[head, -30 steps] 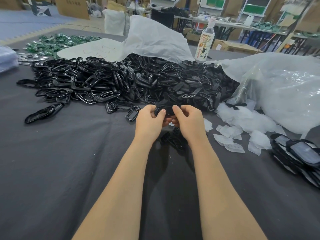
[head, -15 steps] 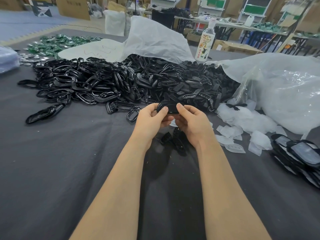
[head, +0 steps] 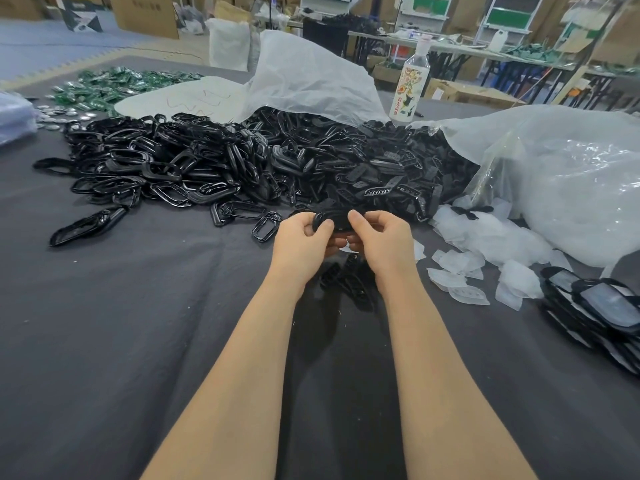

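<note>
- The worktop (head: 138, 341) was covered in grey cloth, and both forearms reached across it from the near edge.
- A few black pieces (head: 346, 282) lay under the wrists.
- The left hand (head: 304, 240) and right hand (head: 381, 240) met mid-worktop, fingers curled, thumbs on top, pinching one black part (head: 334, 219) between them, raised off the cloth.
- White pads (head: 464, 271) lay scattered to the right, and a stack (head: 595, 306) sat at the right edge.
- Just beyond the hands spread a big pile (head: 225, 168) of black rings and clips.
- A plastic bag (head: 571, 174) lay at the far right, with a bottle (head: 408, 88) upright behind the pile.
- Green pieces (head: 114, 86) lay toward the far left corner.
</note>
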`<state>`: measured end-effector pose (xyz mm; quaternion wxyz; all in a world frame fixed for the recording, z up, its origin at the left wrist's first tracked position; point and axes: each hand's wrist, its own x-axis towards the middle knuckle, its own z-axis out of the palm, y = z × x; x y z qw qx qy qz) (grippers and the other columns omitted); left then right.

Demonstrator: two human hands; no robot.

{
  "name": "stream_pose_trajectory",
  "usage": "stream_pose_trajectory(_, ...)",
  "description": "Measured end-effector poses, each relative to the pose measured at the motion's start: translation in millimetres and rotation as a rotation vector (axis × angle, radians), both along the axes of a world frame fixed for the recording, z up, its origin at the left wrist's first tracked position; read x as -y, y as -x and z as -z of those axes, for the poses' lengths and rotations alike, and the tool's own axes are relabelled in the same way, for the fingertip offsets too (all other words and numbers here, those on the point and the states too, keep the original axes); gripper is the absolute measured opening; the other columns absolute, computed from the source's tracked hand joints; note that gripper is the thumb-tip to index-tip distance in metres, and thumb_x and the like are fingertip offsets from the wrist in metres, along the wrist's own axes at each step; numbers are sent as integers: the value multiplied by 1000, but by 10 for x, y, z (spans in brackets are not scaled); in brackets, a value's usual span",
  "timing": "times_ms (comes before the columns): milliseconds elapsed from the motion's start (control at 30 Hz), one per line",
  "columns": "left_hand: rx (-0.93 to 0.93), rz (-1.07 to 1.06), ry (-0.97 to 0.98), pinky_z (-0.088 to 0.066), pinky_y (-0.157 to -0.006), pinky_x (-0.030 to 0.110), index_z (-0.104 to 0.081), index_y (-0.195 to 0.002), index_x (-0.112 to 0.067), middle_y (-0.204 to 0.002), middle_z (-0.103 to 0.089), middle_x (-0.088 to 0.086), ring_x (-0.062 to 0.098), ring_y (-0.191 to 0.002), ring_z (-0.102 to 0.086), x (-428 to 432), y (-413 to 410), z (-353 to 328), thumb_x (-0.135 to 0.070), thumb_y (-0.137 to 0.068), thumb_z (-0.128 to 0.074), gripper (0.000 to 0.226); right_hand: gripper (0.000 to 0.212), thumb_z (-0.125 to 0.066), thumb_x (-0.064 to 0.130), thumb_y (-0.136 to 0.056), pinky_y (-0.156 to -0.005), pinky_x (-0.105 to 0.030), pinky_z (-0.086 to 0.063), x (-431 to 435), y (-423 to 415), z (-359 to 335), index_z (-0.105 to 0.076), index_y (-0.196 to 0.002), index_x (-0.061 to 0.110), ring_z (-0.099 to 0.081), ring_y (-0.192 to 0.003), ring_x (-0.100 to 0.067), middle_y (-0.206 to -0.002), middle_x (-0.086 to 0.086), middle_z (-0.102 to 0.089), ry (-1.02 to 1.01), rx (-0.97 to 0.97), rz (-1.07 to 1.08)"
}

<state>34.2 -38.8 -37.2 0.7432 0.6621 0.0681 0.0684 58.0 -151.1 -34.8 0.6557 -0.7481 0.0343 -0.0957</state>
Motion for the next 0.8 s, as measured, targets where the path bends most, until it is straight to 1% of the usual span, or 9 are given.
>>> stream_pose_trajectory(133,-12,-21,-4,-53,-56,16,-61,-82,-12,-75,-66,7,4,-59,-68,-7,-8,8,-4,-95,-51,19,16,-65,16,-90,-54,-13,-49,-10,17,-18,-62,-101,5,-64,-61,-5,-84,-6,-67,-42,-58,-50)
stream_pose_trajectory(233,2,-19,-48,-54,-58,18,-61,-83,-13,-80,-66,14,6,-61,-69,1,-2,6,-5,-95,-52,17,9,-63,11,-90,-60,-19,-54,-10,24,-20,-59,-97,8,-67,-70,-17,-91,-11,-68,-45,-42,-47)
stream_pose_trajectory(300,17,-29,-106,-57,-65,25,-61,-87,-18,-86,-71,15,11,-67,-71,3,15,10,-8,-95,-54,14,5,-63,11,-90,-66,-25,-56,-10,28,-22,-58,-89,12,-67,-72,-21,-90,-12,-68,27,-4,-41)
stream_pose_trajectory(400,49,-27,-123,-57,-63,25,-60,-92,-22,-83,-73,9,12,-68,-71,0,41,-5,-12,-95,-57,11,14,-65,12,-89,-64,-25,-57,-10,29,-21,-57,-80,19,-67,-65,-17,-83,-10,-68,67,31,-42)
stream_pose_trajectory(500,66,-44,-25,-52,-55,16,-59,-89,-21,-74,-71,2,5,-60,-69,-11,37,-36,-4,-97,-51,20,12,-65,16,-89,-61,-23,-55,-12,36,-43,-61,-79,22,-63,-57,-7,-72,-1,-67,36,48,-25)
stream_pose_trajectory(567,73,-105,54,-51,-54,14,-58,-88,-18,-72,-69,2,3,-57,-67,-37,25,-49,-3,-98,-50,20,11,-61,19,-91,-65,-23,-54,37,26,-63,-63,-80,22,-62,-61,-6,-71,3,-68,27,69,69)
stream_pose_trajectory(633,66,-196,119,-51,-54,14,-58,-90,-14,-71,-67,3,3,-56,-66,-79,3,-39,-4,-98,-50,16,10,-56,19,-92,-74,-23,-50,116,21,-85,-64,-87,21,-64,-75,-10,-82,3,-69,165,94,182)
stream_pose_trajectory(733,54,-307,161,-51,-54,15,-56,-97,-9,-73,-65,4,3,-57,-65,-112,-23,-22,-5,-98,-50,7,12,-57,18,-90,-71,-14,-35,170,39,-85,-69,-94,16,-59,-89,-12,-90,4,-67,491,56,162)
stream_pose_trajectory(800,54,-339,167,-51,-54,16,-55,-97,-11,-72,-65,3,2,-56,-64,-111,-34,-14,-5,-97,-50,8,19,-60,24,-88,-80,-22,-40,135,52,-67,-70,-103,16,-59,-100,-16,-102,2,-68,672,-41,84)
